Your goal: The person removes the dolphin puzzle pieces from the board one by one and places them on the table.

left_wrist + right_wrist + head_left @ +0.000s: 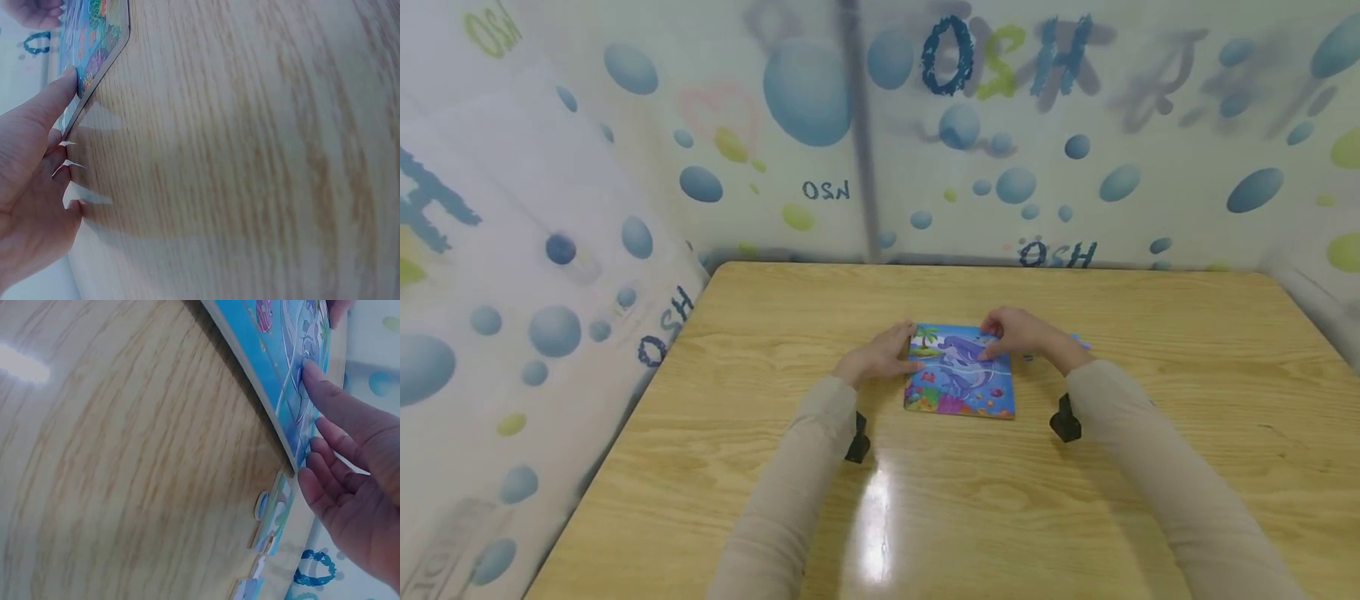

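A person's left hand [34, 165] rests its thumb on a colorful picture board [94, 47], other fingers spread beside the edge, on a wood-grain tabletop [219, 150]. The right hand [36, 11] appears beyond, near a ring [28, 45] marked in blue on a pale wall [22, 78].

Bright light, white glare [876, 533] on wooden tabletop [970, 500], soft shadows [137, 212], hazy wrist views

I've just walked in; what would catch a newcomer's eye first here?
Probably the bright blue dolphin picture lying on the wooden table, with the left hand at its left edge and the right hand at its far right corner. Behind the table, the pale wall stands out with its blue and green bubbles. Near the right hand lie small loose pieces.
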Demonstrator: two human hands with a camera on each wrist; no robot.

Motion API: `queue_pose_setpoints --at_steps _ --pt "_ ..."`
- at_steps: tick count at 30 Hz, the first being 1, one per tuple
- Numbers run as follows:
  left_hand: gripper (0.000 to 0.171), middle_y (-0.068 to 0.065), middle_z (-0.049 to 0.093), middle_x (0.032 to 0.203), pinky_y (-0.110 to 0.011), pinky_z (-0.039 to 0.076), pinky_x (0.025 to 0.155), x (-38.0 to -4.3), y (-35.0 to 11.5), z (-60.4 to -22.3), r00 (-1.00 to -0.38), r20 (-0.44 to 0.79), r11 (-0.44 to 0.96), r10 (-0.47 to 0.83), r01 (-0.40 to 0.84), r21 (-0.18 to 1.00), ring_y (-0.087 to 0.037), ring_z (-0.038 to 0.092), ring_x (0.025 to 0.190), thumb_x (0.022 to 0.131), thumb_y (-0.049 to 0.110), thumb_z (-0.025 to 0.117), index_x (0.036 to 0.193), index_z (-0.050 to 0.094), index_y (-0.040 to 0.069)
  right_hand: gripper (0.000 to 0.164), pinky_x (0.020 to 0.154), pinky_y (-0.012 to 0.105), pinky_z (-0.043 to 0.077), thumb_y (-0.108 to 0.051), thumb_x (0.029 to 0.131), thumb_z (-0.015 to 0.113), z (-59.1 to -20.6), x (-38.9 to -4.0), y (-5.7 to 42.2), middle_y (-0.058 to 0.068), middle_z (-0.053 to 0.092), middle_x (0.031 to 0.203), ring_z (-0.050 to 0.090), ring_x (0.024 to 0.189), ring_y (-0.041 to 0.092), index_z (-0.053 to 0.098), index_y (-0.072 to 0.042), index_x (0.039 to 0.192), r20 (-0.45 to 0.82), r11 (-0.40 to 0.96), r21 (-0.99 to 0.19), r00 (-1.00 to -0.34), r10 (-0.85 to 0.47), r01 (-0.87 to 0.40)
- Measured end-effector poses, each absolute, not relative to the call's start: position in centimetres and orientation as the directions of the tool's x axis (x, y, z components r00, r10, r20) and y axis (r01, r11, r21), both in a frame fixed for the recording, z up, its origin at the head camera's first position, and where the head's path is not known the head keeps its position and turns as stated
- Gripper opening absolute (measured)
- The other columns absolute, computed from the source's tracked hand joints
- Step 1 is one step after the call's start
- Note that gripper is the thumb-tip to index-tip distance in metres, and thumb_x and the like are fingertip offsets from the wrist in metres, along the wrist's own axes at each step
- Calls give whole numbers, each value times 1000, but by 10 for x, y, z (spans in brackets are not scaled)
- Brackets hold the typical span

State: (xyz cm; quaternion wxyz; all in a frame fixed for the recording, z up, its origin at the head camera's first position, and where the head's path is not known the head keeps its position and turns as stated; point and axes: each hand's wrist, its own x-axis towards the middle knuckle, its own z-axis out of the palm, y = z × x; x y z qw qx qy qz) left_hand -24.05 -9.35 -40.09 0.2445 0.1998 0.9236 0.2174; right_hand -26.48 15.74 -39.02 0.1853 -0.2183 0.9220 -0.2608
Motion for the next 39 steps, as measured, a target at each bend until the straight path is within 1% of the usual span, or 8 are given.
queue_pose_setpoints --at_steps 9,14,18,22,29,32,36,39 --pt "75 -10 2 155 -36 8 118 -242 -92 -399 -800 -385 837 460 247 488 -24 3 143 92 35 51 148 8 8 47 92 45 45 -23 77 73 -387 -268 151 22 55 109 52 102 32 54 7 108 -283 824 -467 -828 -483 -321" --pt "75 -10 2 155 -36 8 118 -242 -91 -398 -797 -382 833 469 255 491 -23 2 144 92 34 52 147 8 8 50 92 44 44 -23 79 72 -384 -269 149 22 52 111 50 104 32 50 8 111 -327 841 -442 -818 -474 -311" --pt "75 -10 1 155 -36 6 118 -241 -92 -398 -798 -379 832 469 254 493 -23 1 144 92 34 52 147 8 8 51 92 44 43 -24 79 71 -384 -268 149 21 51 111 48 103 31 49 8 112 -333 844 -441 -817 -471 -306" --pt "75 -10 1 155 -36 6 118 -240 -92 -398 -799 -376 829 470 254 498 -23 1 143 92 34 51 147 8 7 53 92 44 43 -23 78 72 -385 -267 150 21 51 111 47 102 30 49 8 114 -309 836 -457 -828 -469 -303" --pt "75 -9 1 155 -37 7 118 -240 -92 -398 -798 -381 832 467 249 496 -23 1 144 92 35 51 148 8 9 52 95 48 42 -21 78 73 -387 -261 152 26 50 118 46 110 36 51 7 116 -237 804 -521 -856 -459 -287" --pt "75 -11 2 155 -38 8 118 -241 -93 -398 -795 -378 827 475 257 499 -24 2 143 92 34 51 147 8 8 48 92 48 44 -16 79 71 -387 -257 153 27 47 122 48 107 37 50 4 118 -229 779 -567 -858 -459 -266" --pt "75 -12 3 155 -39 10 118 -242 -93 -399 -791 -372 824 485 272 497 -26 4 143 93 34 51 147 7 6 44 84 43 46 -9 83 66 -385 -251 156 27 47 125 51 100 34 47 0 121 -234 758 -603 -853 -466 -249" --pt "76 -12 2 155 -38 9 118 -242 -92 -400 -788 -377 827 487 277 489 -26 4 143 93 35 50 147 6 6 43 83 42 48 -6 85 62 -385 -249 158 26 45 127 52 102 35 45 -3 124 -236 747 -618 -848 -474 -246"
